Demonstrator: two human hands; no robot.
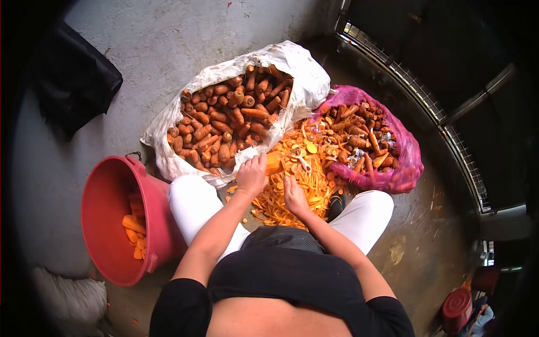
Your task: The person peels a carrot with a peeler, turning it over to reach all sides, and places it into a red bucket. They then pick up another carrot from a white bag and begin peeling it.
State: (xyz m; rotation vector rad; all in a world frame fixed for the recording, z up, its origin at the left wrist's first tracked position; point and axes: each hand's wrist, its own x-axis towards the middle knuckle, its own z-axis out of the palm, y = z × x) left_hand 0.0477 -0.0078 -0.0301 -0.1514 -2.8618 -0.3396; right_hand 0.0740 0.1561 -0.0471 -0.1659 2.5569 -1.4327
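My left hand (252, 174) is closed around a peeled orange carrot (274, 163), above a heap of peelings (306, 188) on the floor between my legs. Just to the right, my right hand (295, 195) has its fingers curled together near the carrot's end; whatever it holds is too small to make out. Beyond my hands lies an open white sack (306, 73) full of unpeeled carrots (224, 121). A pink sack (412, 160) at its right holds carrot ends and scraps.
A red bucket (109, 224) with peeled carrots (133, 229) stands tipped toward me at my left knee. A pale sack (76, 295) lies below it. Dark cloth (76, 78) hangs at upper left. Another red bucket (457, 303) is at lower right, near a partly visible person.
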